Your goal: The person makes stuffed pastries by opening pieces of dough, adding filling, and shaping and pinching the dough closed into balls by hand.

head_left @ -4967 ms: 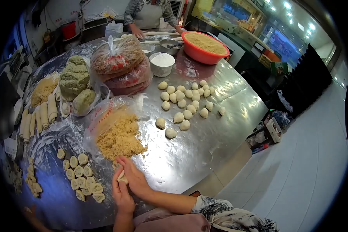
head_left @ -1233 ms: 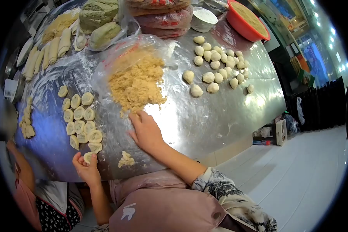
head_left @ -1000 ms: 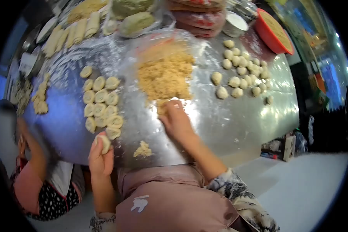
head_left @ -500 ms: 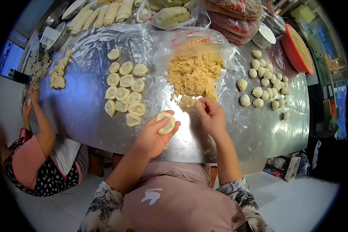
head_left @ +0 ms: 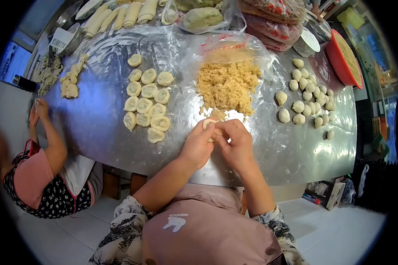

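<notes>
My left hand point(head_left: 197, 146) is closed around a pale dough piece point(head_left: 208, 124), mostly hidden by the fingers. My right hand point(head_left: 235, 145) meets it from the right, its thumb and fingertips pinching at the dough's edge. Whether any filling is between those fingertips I cannot tell. Just beyond both hands lies a heap of crumbly yellow-brown filling point(head_left: 227, 86) on a clear plastic bag point(head_left: 254, 48). To the left, several dough pieces with dimpled, greenish centres point(head_left: 143, 105) lie in rough rows.
Small round dough balls point(head_left: 298, 106) cluster on the metal table point(head_left: 269, 154) at right, near a red bowl point(head_left: 340, 57). Dough rolls point(head_left: 132, 14) and bagged dough point(head_left: 202, 18) line the far side. A co-worker point(head_left: 35, 172) handles something at the left edge.
My right hand has left the filling heap and come to the dough piece in my left hand. My left hand has shifted right and closed further around it. The view has turned slightly.
</notes>
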Demonstrator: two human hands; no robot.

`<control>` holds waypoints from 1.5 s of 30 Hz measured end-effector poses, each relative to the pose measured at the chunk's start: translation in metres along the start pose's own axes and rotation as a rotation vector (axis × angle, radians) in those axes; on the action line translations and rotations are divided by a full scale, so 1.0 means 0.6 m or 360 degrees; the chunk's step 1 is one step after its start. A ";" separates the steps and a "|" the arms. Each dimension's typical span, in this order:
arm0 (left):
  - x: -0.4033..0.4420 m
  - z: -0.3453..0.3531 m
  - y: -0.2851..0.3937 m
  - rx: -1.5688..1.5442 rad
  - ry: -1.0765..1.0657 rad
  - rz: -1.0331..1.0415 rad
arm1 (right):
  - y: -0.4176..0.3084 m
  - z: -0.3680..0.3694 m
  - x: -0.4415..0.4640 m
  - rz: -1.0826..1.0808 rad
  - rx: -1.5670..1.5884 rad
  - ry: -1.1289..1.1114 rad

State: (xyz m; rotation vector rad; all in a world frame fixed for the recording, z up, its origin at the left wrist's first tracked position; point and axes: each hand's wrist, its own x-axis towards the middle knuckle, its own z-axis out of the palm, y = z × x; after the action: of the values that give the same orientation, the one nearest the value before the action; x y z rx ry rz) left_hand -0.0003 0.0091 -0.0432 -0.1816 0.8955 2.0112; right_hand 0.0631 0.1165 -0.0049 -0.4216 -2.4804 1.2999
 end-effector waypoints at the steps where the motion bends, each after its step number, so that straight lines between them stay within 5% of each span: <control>1: -0.001 -0.003 0.001 0.0025 -0.0016 0.0022 | -0.006 0.001 -0.001 0.0032 0.0021 0.0025; 4: -0.007 0.000 0.007 -0.0025 -0.0056 0.0071 | -0.022 -0.006 -0.008 0.0193 0.0218 0.0049; 13: -0.012 0.003 0.008 0.0004 -0.0049 -0.0029 | -0.018 0.006 -0.005 0.0019 -0.0238 0.0038; 17: -0.019 -0.009 0.023 -0.0265 -0.0181 -0.0070 | -0.002 -0.015 -0.012 0.0175 0.0473 0.0234; 23: -0.031 0.015 0.040 -0.0291 -0.0245 -0.0304 | 0.009 -0.022 -0.013 -0.0487 -0.0298 -0.0163; 31: -0.026 -0.028 0.018 0.0261 -0.0359 -0.0307 | 0.031 0.031 -0.015 -0.0799 -0.0413 0.0056; 36: -0.047 0.036 0.016 -0.0253 -0.0114 -0.0324 | 0.027 0.028 -0.015 -0.0618 -0.0097 0.0275; 42: -0.034 0.005 0.002 0.0155 -0.0377 -0.0069 | 0.006 0.047 -0.019 -0.0692 -0.0145 0.0560; 45: -0.031 0.013 0.005 0.0290 -0.0199 -0.0062 | 0.004 0.055 -0.011 -0.0637 -0.0028 0.0642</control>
State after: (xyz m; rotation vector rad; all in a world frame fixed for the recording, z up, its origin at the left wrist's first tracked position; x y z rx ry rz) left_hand 0.0097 0.0007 -0.0279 0.0281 0.9814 1.8715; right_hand 0.0560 0.0907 -0.0254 -0.1557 -2.0986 0.9277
